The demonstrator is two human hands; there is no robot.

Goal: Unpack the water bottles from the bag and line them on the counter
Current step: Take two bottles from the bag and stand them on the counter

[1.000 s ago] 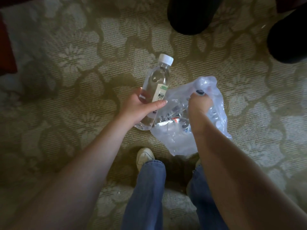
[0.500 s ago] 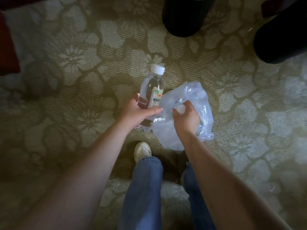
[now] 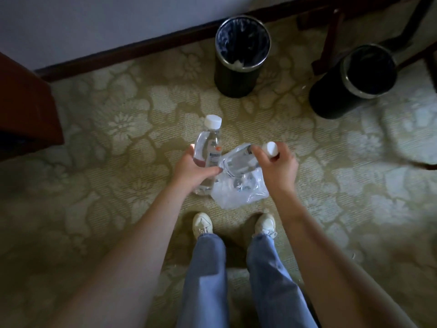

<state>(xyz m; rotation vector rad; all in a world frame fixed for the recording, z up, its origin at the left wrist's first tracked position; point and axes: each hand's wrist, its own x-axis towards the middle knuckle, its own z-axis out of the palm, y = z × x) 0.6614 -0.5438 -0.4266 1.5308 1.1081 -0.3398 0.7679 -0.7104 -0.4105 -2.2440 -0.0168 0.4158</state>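
Note:
My left hand (image 3: pixel 192 170) grips a clear water bottle (image 3: pixel 208 143) with a white cap and a label, tilted away from me over the carpet. My right hand (image 3: pixel 279 165) holds a second bottle (image 3: pixel 244 160) by its white-capped neck, with the body still partly inside the clear plastic bag (image 3: pixel 238 188). The bag hangs crumpled between my hands, just above my shoes. Something else shows dimly inside it.
Two black round bins stand on the patterned carpet, one (image 3: pixel 241 58) by the baseboard, one (image 3: pixel 354 81) to the right under dark furniture legs. A dark red-brown cabinet corner (image 3: pixel 26 102) juts in at the left. My jeans and white shoes are below.
My right hand went from gripping the bag's top to holding a bottle's capped neck and drawing it up out of the bag. The camera tilted up, bringing the bins and wall into view.

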